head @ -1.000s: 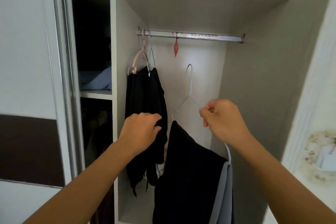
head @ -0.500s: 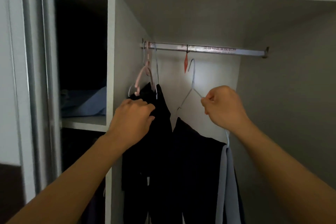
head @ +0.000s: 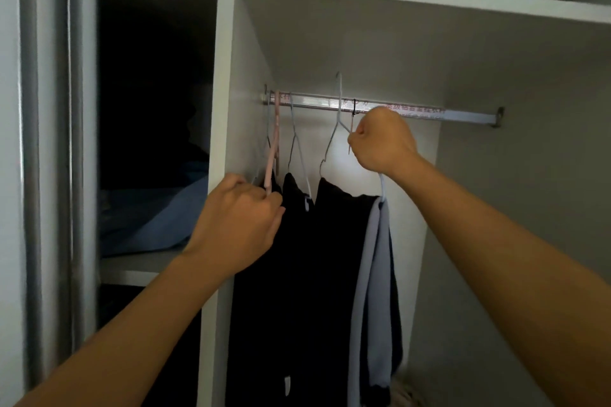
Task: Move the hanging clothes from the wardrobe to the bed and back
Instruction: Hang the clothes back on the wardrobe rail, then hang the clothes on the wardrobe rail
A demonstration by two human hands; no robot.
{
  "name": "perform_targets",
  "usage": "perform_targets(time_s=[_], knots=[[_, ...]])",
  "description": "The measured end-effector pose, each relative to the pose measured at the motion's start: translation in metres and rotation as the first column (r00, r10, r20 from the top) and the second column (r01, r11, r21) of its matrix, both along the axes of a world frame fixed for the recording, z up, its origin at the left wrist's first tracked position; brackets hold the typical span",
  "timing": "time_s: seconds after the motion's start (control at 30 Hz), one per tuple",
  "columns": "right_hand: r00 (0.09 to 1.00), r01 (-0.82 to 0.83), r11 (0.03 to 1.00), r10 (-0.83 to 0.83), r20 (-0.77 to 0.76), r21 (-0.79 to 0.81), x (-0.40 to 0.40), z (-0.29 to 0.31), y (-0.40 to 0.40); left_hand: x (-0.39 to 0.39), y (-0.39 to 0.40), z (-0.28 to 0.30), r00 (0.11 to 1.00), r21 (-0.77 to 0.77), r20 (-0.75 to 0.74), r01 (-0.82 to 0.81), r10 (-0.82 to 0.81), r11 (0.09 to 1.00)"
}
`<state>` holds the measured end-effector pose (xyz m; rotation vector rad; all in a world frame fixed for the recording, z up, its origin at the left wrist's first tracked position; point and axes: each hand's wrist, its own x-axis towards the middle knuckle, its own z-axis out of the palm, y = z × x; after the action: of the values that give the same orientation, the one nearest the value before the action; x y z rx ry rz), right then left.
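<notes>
I stand before the open white wardrobe (head: pixel 228 76), its metal hanging rail (head: pixel 469 116) running across the tall compartment. Below the rail hang the dark garments on the left (head: pixel 264 307), and beside them the black garment with a pale blue-grey piece draped at its side (head: pixel 337 274), carried on the thin pale wire hanger (head: pixel 332 139). My right hand (head: pixel 383 144) is closed in a fist around that hanger's right shoulder wire, just under the rail, with the garment hanging directly below my knuckles. The hook rises above the rail; I cannot tell whether it has caught.

My left hand (head: pixel 238 225) is curled into the dark cloth beneath the pink plastic hanger (head: pixel 272 155), pressing those clothes leftward, though what exactly it pinches is hidden.

If I let go before the hook seats, the garment would likely drop to the floor. The blue-grey piece looks loosely draped and might slide off if I tilt the wire.
</notes>
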<state>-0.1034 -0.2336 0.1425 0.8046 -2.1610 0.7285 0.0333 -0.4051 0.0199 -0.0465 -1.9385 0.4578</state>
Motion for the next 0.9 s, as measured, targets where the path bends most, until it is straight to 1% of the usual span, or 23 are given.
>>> perform_targets(time_s=[0.17, 0.37, 0.5, 0.7, 0.9], knots=[[1.0, -0.025, 1.0, 0.026, 0.015, -0.017, -0.018, 0.021, -0.041, -0.009, -0.005, 0.007, 0.998, -0.061, -0.066, 0.017, -0.021, 0.998], [0.998, -0.036, 0.999, 0.037, 0.057, -0.009, -0.038, 0.023, -0.078, -0.015, -0.012, 0.002, 0.993, -0.12, -0.104, 0.042, -0.054, 0.992], [0.996, -0.041, 0.999, 0.041, 0.077, -0.007, -0.048, 0.016, -0.091, -0.016, -0.013, 0.001, 0.989, -0.132, -0.13, 0.051, -0.069, 0.99], [0.991, -0.059, 0.998, 0.06, 0.121, -0.009, -0.06, -0.008, -0.097, -0.018, -0.011, -0.001, 0.987, -0.126, -0.156, 0.026, -0.046, 0.992], [0.986, -0.074, 0.997, 0.078, 0.149, -0.03, -0.06, -0.027, -0.092, -0.016, -0.01, -0.002, 0.99, -0.128, -0.14, 0.0, -0.018, 0.992]])
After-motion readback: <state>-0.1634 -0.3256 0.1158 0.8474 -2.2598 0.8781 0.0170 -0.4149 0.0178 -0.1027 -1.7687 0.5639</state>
